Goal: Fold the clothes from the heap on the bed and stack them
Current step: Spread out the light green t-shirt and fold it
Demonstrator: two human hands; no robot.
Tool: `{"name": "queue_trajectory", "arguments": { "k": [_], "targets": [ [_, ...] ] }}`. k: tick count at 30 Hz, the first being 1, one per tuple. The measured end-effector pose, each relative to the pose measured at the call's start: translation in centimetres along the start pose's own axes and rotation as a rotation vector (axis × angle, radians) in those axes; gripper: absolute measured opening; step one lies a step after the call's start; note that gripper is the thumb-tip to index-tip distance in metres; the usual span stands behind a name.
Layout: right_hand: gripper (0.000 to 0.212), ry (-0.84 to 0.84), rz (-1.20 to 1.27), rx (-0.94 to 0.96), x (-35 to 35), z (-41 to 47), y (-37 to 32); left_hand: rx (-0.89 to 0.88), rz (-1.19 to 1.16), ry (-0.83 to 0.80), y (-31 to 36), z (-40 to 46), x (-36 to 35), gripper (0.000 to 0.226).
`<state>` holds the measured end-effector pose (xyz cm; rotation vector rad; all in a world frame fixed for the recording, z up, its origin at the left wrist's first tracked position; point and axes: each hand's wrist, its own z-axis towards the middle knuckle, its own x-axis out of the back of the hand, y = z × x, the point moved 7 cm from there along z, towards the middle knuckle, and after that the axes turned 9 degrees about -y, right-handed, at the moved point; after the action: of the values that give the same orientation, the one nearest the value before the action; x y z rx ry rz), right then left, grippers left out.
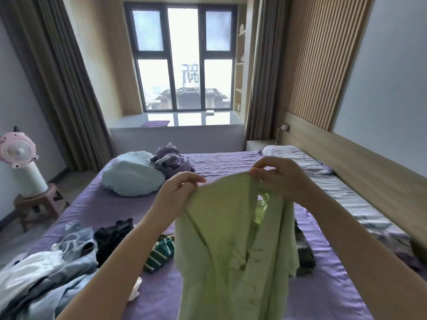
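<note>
Both grips are clamped on the top edge of a pale green garment (233, 245): the left hand (178, 190) pinches one corner and the right hand (282, 179) pinches the other, so it hangs up in the air over the purple bed (97, 204). The heap of clothes (46, 269) sits on the bed's near left side, with a black garment (113, 234) and a green striped piece (159, 252) just beside it. Further back there's a light blue pillow (131, 174) touching a bundle of purple cloth (171, 160), plus a pink fan (19, 155) on a stool (39, 204) off to the left.
</note>
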<state>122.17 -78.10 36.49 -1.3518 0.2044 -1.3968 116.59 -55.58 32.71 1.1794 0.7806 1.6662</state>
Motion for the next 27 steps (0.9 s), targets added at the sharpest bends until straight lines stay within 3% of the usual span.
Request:
{"name": "queue_trajectory", "arguments": {
  "k": [2,5,9,14,17,20,22,24,27],
  "targets": [
    [0.019,0.007,-0.014,0.017,0.1,0.8,-0.5,0.003,0.031,-0.081,0.4,0.6,-0.9,0.007],
    [0.018,-0.018,0.01,0.023,0.2,1.7,-0.5,0.007,0.104,-0.134,0.5,1.5,-1.3,0.037],
    [0.008,-0.135,-0.064,-0.012,0.5,2.5,0.7,0.038,0.06,-0.064,0.7,3.0,0.3,0.021],
    [0.054,-0.287,-0.419,-0.167,2.6,2.3,5.1,0.165,0.224,-0.013,-0.3,4.3,5.0,0.01],
    [0.047,-0.321,-0.458,-0.231,3.9,1.7,7.6,0.212,0.226,-0.01,-1.2,4.2,7.3,0.018],
    [0.024,-0.189,-0.482,-0.219,5.2,1.7,9.1,0.229,0.159,0.074,-2.1,3.9,8.9,0.003],
    [0.015,-0.071,-0.401,-0.219,6.0,1.6,9.5,0.225,0.129,0.149,-2.4,3.7,9.4,0.014],
    [0.014,0.035,-0.341,-0.203,6.7,1.8,9.4,0.214,0.108,0.182,-2.4,3.8,9.3,0.02],
    [0.018,0.199,-0.328,-0.175,8.1,2.1,8.7,0.157,0.127,0.218,-1.4,4.1,9.4,0.013]
  ]
}}
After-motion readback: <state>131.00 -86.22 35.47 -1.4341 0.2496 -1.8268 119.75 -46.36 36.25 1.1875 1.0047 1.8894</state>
